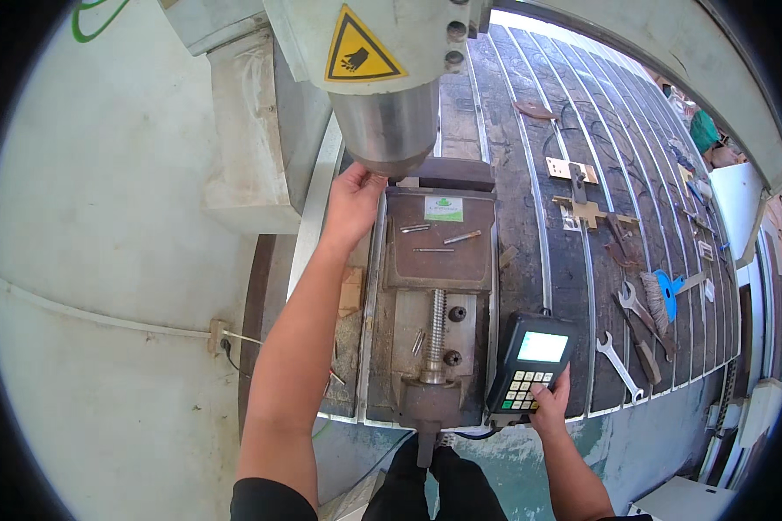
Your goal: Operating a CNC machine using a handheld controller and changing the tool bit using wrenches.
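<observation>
My left hand (354,207) reaches up beneath the steel spindle nose (384,130), its fingertips pinched together beside the far jaw of the machine vise (400,269). What they pinch, if anything, is too small and partly hidden under the spindle. My right hand (551,405) grips a black handheld controller (498,392) at its lower right edge, thumb over the keypad. The controller's screen is lit. On the vise's flat top lie several slim metal cutting bits (462,236) and a small green and white card (444,208).
A slotted machine bed (530,234) stretches to the right. Open-end wrenches (618,366), a blue-handled brush (656,301) and brass-coloured clamp plates (586,211) lie on it. A yellow warning triangle (362,50) marks the spindle housing. The vise screw (436,334) points toward me.
</observation>
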`<state>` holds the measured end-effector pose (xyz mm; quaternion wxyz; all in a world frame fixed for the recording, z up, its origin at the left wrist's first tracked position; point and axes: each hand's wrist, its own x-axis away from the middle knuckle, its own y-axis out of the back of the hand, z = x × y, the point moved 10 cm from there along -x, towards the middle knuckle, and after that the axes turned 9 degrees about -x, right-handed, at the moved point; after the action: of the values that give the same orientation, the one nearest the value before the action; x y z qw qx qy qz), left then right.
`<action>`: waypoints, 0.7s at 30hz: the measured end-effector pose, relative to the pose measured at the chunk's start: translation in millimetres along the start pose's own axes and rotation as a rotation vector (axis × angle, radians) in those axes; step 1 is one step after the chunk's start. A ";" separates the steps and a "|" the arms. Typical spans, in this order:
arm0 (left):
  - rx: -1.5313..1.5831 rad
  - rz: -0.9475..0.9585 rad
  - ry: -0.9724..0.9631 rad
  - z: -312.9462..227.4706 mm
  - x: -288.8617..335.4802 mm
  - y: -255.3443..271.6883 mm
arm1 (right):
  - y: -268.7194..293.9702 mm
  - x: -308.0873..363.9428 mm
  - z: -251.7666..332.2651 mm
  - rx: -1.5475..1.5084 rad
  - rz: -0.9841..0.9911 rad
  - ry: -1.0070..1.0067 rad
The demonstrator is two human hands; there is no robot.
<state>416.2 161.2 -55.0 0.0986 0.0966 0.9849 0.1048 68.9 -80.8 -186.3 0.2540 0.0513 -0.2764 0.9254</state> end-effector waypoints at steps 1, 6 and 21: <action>-0.009 -0.002 0.005 -2.0 0.2 -1.0 | 0.6 0.3 1.1 0.030 -0.004 0.017; -0.145 -0.026 -0.009 -3.9 -9.1 9.5 | -10.8 -0.6 8.6 0.017 0.003 0.074; -0.003 0.025 -0.105 -6.4 -3.4 -1.3 | -22.6 0.1 9.5 -0.067 -0.036 -0.023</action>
<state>417.9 158.0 -48.6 0.1491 0.1142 0.9769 0.1021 79.7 -69.6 -167.3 0.2690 0.0586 -0.3092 0.9103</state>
